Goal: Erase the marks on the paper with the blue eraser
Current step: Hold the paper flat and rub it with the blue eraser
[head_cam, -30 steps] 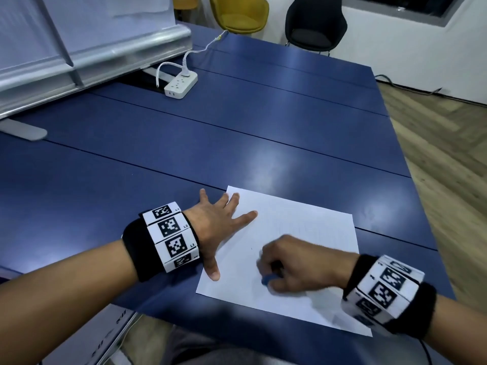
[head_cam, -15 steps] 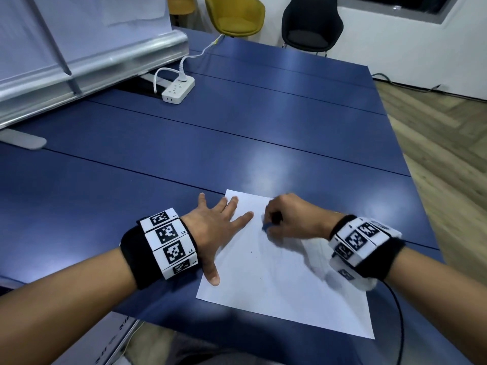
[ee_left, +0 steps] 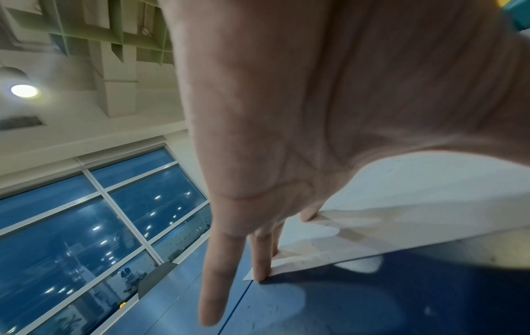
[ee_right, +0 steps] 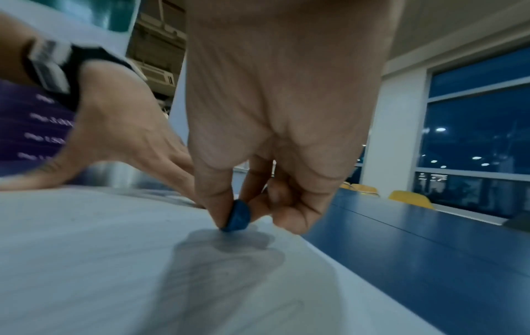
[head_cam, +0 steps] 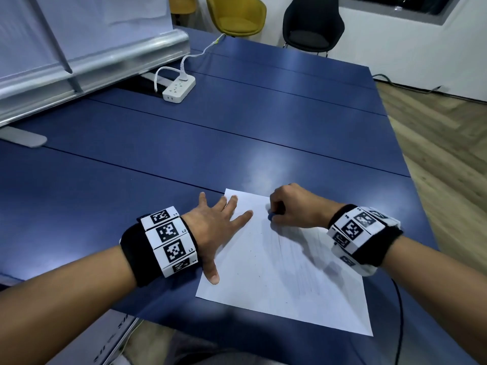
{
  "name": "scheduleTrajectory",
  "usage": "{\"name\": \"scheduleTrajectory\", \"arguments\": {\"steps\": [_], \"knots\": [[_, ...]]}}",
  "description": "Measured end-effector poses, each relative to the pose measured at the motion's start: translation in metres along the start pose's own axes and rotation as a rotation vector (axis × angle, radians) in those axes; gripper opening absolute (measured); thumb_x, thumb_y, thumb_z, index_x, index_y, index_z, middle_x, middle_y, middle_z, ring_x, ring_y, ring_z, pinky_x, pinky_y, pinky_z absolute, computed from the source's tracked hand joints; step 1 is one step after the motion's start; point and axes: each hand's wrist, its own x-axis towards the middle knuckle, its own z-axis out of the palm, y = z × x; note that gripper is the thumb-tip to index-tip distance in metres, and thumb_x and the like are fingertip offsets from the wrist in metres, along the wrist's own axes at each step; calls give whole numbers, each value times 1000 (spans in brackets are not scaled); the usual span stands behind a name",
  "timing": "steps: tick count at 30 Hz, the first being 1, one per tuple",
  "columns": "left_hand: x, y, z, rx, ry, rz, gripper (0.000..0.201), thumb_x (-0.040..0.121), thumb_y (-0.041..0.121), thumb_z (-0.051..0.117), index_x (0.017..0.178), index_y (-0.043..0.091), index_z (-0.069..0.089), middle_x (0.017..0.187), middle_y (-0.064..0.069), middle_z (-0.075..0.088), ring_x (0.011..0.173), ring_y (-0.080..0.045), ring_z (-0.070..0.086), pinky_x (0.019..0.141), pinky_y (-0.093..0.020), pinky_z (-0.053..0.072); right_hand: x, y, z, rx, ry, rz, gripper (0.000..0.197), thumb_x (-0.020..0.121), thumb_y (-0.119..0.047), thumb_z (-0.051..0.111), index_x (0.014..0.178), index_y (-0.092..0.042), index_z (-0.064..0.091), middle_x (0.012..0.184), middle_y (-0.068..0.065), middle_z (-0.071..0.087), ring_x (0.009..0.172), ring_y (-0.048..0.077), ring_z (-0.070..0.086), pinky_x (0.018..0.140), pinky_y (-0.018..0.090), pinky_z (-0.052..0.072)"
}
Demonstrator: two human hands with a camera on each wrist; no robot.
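A white sheet of paper (head_cam: 284, 272) lies on the blue table near its front edge, with faint pencil marks across its middle. My right hand (head_cam: 295, 206) pinches a small blue eraser (head_cam: 271, 216) between thumb and fingers and presses it on the sheet near the far edge. In the right wrist view the eraser (ee_right: 237, 216) touches the paper (ee_right: 100, 260). My left hand (head_cam: 213, 227) lies flat with spread fingers on the sheet's left edge. In the left wrist view its fingertips (ee_left: 259, 267) press the paper (ee_left: 430, 204) down at a corner.
A white power strip (head_cam: 179, 92) with a cable sits far back on the blue table (head_cam: 237, 127). A metal whiteboard base (head_cam: 87, 64) runs along the left. A yellow chair (head_cam: 237, 14) and a black chair (head_cam: 313, 25) stand beyond the table.
My right hand has carried the eraser from the sheet's near middle up to its far edge, where it has stayed for the last half second. The left hand has kept its place.
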Motion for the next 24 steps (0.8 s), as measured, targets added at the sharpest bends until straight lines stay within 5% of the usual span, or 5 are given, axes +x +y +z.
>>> {"name": "scheduleTrajectory", "arguments": {"steps": [3, 8, 14, 18, 24], "knots": [[0, 0, 0, -7, 2, -2, 155, 52, 69, 83, 150, 24, -28, 158, -24, -19, 148, -34, -9, 108, -75, 8, -11, -10, 10, -16, -117, -90, 23, 75, -11, 68, 62, -21, 53, 69, -9, 60, 60, 6, 52, 56, 18, 41], [-1, 0, -1, -3, -2, -2, 154, 53, 68, 83, 150, 24, -29, 159, -23, -18, 148, -34, -9, 109, -74, 8, -6, -14, 7, -12, -92, -103, 20, 76, -12, 68, 64, -20, 54, 78, 1, 71, 69, 17, 62, 62, 29, 50], [0, 1, 0, -3, -4, -7, 156, 51, 68, 84, 149, 23, -29, 158, -23, -19, 148, -35, -11, 109, -74, 8, -16, -25, 21, 51, -260, -131, 31, 76, -12, 71, 57, -27, 51, 64, -13, 59, 58, 2, 57, 56, 15, 42], [0, 1, -1, -12, -15, -2, 156, 53, 66, 84, 149, 23, -30, 158, -23, -21, 148, -35, -13, 109, -74, 6, -9, -20, 15, 39, -63, -117, 37, 77, -12, 69, 57, -30, 44, 65, -15, 55, 59, 2, 52, 55, 19, 38], [-2, 0, -2, -22, -14, 2, 156, 52, 66, 85, 150, 23, -29, 159, -23, -20, 149, -33, -12, 110, -74, 5, -22, -40, 30, 101, -303, -190, 13, 75, -12, 70, 67, -16, 59, 80, -4, 72, 65, 11, 59, 66, 31, 52]]}}
